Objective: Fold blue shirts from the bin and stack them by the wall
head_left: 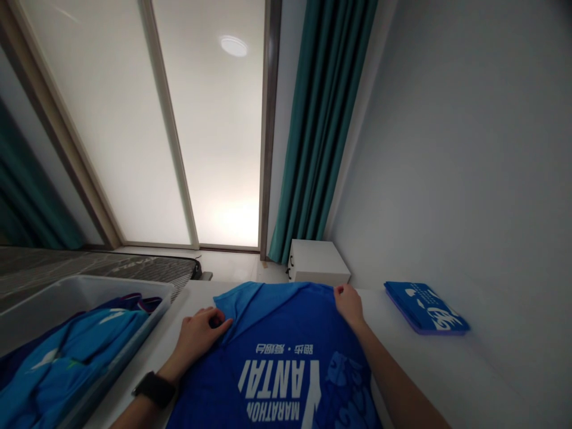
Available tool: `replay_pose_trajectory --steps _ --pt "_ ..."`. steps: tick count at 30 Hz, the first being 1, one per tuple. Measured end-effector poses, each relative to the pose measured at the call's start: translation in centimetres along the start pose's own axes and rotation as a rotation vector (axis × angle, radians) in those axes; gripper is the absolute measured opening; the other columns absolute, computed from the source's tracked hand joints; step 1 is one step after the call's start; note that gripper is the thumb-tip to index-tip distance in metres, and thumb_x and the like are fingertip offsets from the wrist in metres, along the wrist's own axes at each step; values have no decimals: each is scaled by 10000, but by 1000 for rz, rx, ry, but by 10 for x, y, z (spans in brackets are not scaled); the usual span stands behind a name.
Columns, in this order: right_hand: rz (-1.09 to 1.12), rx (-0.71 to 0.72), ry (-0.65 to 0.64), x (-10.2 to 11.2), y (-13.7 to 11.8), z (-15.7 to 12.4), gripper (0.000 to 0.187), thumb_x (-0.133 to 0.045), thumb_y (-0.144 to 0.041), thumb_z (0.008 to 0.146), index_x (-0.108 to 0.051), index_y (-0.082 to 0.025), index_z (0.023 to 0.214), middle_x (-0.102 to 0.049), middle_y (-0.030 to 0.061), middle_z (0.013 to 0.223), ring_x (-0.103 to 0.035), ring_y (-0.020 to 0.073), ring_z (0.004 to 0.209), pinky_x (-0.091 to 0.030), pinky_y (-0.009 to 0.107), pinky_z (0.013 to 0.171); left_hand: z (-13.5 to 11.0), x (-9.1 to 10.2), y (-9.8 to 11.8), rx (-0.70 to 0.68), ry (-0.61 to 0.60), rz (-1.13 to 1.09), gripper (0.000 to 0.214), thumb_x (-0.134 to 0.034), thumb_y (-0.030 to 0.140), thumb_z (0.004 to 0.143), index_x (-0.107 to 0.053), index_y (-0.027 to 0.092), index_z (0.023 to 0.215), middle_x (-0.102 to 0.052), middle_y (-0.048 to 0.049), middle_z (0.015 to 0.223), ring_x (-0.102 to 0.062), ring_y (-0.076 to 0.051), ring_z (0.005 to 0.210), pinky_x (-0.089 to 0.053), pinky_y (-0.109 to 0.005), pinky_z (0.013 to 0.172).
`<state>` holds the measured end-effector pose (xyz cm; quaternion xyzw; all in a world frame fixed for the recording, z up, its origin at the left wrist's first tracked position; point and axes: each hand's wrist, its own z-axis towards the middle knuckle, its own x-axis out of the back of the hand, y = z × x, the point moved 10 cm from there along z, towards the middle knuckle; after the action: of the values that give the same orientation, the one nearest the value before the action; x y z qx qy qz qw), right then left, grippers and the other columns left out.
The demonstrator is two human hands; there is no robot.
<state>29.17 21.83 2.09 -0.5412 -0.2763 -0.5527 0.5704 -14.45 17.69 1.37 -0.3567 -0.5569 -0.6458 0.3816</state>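
Observation:
A blue T-shirt (286,322) lies spread on the white table, its "MARATHON" and Chinese lettering upside down from where I look. The far part is lighter blue and partly turned over. My right hand (349,305) pinches the shirt's far right edge between thumb and fingers. At the left edge, my left hand (201,335) has its fingers curled and its thumb against the lighter cloth; the grip itself is partly hidden. A black watch (154,389) sits on the left wrist.
To the left stands a translucent plastic bin (163,289) with blue clothes (84,339) inside. A folded blue garment (426,308) lies at the table's right, near the wall. Beyond the white table (415,369) are a small white cabinet (318,260), a teal curtain (326,131) and frosted sliding doors (210,149).

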Motion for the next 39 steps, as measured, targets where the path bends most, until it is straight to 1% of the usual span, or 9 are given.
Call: replay_pose_trajectory --steps 3,7,10,13,17,21,25,31,39 --pt "83 103 13 17 -10 -21 244 -405 -274 948 -617 -201 850 -687 83 950 -626 195 931 -421 276 855 1 -2 -1 1 -20 24 262 -568 477 791 -693 248 762 -702 -9 813 -631 -230 865 -385 -320 777" --pt "192 272 14 32 -24 -70 213 -432 -291 938 -566 -211 793 -644 67 884 -595 204 877 -427 310 835 1 -4 1 -14 -45 41 248 -537 436 814 -689 247 766 -704 -12 837 -627 -237 900 -379 -318 774" --pt "221 400 -39 30 -35 -106 185 -446 -257 930 -569 -207 803 -616 54 866 -567 204 847 -410 332 812 0 -3 2 -12 -45 53 242 -533 420 826 -685 244 758 -707 -12 848 -626 -238 902 -371 -320 773" --pt "148 417 -147 17 -37 -120 148 -491 -215 894 -598 -208 792 -629 43 879 -567 205 863 -391 325 793 0 -3 3 -17 -46 58 233 -533 406 833 -684 246 757 -706 -10 848 -625 -234 898 -366 -318 770" --pt "66 274 -264 4 -27 -95 216 -493 -258 909 -621 -207 742 -667 19 829 -602 175 830 -386 277 766 -1 -2 2 -23 -35 58 232 -539 412 827 -685 245 758 -700 -10 832 -621 -236 888 -363 -320 765" --pt "15 117 -240 0 -18 -52 313 -401 -299 961 -642 -196 790 -709 41 830 -640 163 786 -386 255 699 -1 -3 2 -30 -40 47 238 -527 409 833 -681 242 762 -698 -14 835 -617 -235 891 -357 -324 774" --pt "-54 6 -237 -15 -16 -28 364 -425 -426 958 -666 -179 842 -735 105 914 -671 221 880 -402 295 734 -1 -4 2 -32 -52 42 235 -528 409 834 -678 243 763 -694 -12 828 -620 -235 893 -357 -324 773" --pt "-75 -52 -259 -28 -22 -18 296 -456 -363 944 -687 -193 871 -745 97 959 -680 238 937 -411 323 777 -2 -2 3 -9 -58 51 225 -535 404 835 -673 239 768 -697 -18 854 -616 -243 924 -346 -337 786" --pt "-86 -7 -242 2 -3 -43 265 -443 -332 932 -665 -220 840 -736 47 900 -669 200 873 -385 288 733 -2 -2 2 -8 -43 42 172 -521 354 808 -624 234 740 -697 -3 841 -618 -232 910 -345 -333 784"
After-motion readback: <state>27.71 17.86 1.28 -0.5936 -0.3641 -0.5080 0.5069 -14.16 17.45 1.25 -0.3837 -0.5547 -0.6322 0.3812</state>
